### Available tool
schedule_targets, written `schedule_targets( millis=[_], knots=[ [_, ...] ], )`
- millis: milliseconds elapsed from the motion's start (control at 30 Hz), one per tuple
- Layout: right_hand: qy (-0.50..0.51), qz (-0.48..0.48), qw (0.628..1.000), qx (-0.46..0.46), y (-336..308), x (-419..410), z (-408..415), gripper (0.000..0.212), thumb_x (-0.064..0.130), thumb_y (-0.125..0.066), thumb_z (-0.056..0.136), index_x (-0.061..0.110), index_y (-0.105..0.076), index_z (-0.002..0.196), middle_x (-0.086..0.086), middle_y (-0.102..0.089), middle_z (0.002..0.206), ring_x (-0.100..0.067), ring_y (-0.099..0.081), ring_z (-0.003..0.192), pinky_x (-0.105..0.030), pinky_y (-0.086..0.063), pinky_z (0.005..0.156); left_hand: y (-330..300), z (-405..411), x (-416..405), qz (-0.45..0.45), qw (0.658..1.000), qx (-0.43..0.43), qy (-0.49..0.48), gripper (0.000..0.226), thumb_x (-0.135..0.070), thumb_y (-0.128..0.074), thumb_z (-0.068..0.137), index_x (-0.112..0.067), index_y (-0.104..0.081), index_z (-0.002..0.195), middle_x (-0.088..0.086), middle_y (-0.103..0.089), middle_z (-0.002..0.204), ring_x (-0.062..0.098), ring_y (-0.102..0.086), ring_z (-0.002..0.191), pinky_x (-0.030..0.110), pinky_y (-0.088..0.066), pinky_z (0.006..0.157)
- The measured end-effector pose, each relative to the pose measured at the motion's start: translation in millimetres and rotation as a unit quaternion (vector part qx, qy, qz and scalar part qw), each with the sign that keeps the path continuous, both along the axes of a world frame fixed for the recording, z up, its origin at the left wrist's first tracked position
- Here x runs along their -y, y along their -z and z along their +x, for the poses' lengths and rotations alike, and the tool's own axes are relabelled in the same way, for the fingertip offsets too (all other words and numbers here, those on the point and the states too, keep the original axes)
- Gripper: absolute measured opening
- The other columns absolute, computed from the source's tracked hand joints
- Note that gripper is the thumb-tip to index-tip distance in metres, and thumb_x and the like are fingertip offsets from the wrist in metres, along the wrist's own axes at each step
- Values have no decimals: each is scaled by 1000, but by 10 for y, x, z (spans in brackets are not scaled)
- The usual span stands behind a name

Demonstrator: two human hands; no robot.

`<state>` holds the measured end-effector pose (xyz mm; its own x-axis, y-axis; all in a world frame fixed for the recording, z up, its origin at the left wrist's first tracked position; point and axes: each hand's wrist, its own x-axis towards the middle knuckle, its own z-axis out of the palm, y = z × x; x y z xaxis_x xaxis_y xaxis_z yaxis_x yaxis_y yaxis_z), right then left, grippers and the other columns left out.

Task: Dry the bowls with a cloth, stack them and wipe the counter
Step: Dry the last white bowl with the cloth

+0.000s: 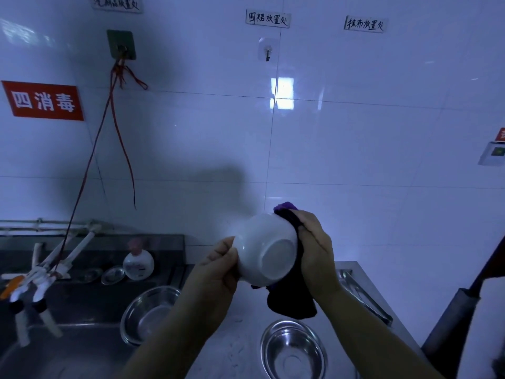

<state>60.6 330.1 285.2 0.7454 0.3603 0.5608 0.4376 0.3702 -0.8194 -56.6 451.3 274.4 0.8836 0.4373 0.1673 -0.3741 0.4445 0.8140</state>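
Stretching along the near side, the worktop (246,318) carries a steel bowl (293,350); above it a white bowl (266,248) is clasped by the left hand (218,269), the right hand (314,250) clutching a dark cloth (291,302) against it.

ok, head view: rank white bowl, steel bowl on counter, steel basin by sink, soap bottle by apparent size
1. white bowl, held nearest the camera, so inflated
2-3. steel bowl and steel basin look alike; the basin is partly hidden by an arm
4. soap bottle
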Motion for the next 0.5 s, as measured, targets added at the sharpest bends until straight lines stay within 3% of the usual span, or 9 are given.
schedule_targets(
  millis=[100,200,267,367,500],
  knots=[
    [69,-62,988,122,-45,-13,19,38,9,-37,89,19,-68,108,0,-60,118,-19,-53,115,-38,-44,97,-56,-5,55,117,991,-43,-49,25,-13,-49,84,-4,-62,103,19,-68,100,26,-61,89,34,-48,75],
    [139,-119,933,311,-41,-85,-24,33,12,-40,90,16,-69,106,1,-60,115,-18,-52,112,-43,-44,92,-130,20,145,218,967,-93,-95,21,-6,-42,95,-8,-62,101,19,-64,102,30,-59,94,38,-50,76],
    [165,-162,897,376,13,-155,-89,31,21,-42,93,15,-69,106,-6,-62,113,-24,-55,107,-49,-45,89,-167,37,190,261,950,-125,-122,21,-9,-41,97,-13,-60,105,13,-62,109,29,-57,103,41,-50,88],
    [151,-174,900,370,22,-173,-110,36,23,-38,94,15,-71,106,-7,-63,113,-21,-52,108,-42,-42,92,-199,22,216,271,941,-146,-138,20,-9,-40,97,-17,-57,104,9,-59,111,26,-55,104,39,-48,89],
    [61,-154,968,188,-153,-101,-96,38,9,-39,87,30,-68,101,4,-57,113,-14,-49,112,-31,-40,95,-251,-75,127,246,957,-112,-110,26,-5,-37,96,-15,-60,89,-7,-66,80,10,-60,76,30,-47,67]
  ],
)
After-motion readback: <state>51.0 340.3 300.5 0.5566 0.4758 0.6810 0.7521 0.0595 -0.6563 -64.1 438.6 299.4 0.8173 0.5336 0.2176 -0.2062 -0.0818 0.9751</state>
